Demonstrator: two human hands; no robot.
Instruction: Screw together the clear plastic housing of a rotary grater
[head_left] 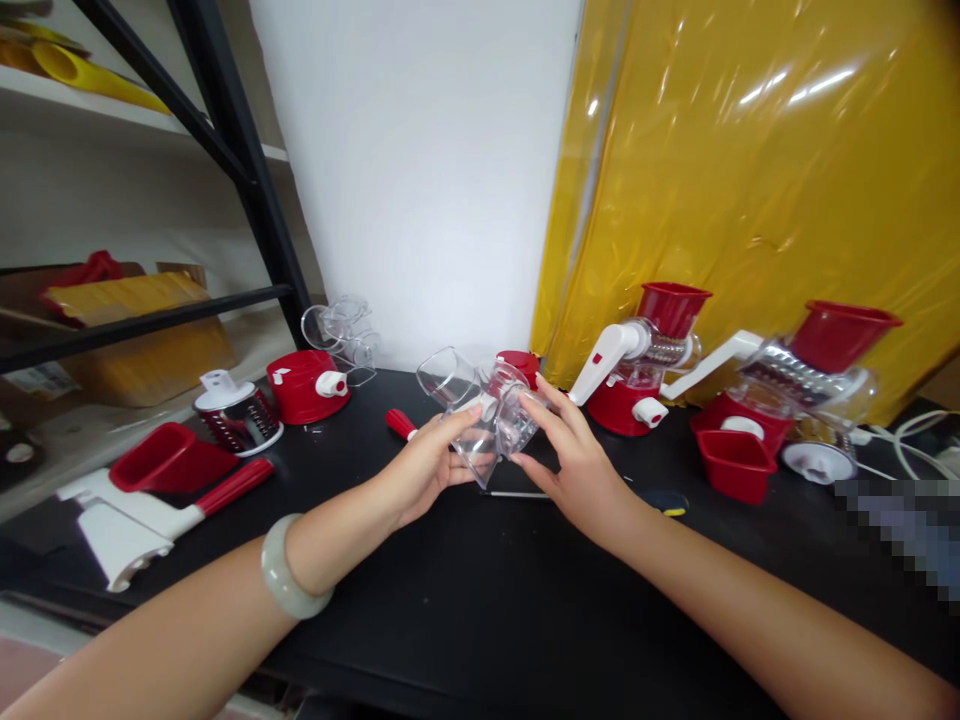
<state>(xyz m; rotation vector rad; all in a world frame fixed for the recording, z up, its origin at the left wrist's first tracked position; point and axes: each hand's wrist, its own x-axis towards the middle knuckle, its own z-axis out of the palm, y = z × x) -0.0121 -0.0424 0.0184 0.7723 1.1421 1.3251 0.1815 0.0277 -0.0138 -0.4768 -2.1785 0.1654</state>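
My left hand (424, 468) and my right hand (574, 460) both grip a clear plastic grater housing (480, 410) just above the black table (465, 590). The housing has a square hopper mouth tilted up to the left and a round barrel toward the right. My left fingers wrap its lower left side, my right fingers press on the barrel. A pale green bangle (289, 570) sits on my left wrist. A red base (519, 364) stands just behind the housing, partly hidden by it.
Two assembled red-and-white rotary graters (637, 360) (787, 390) stand at the right before a yellow sheet. At the left lie a red base (304, 385), a drum blade (236, 410), a red hopper (161, 460), a white crank handle (150, 515) and another clear housing (345, 335).
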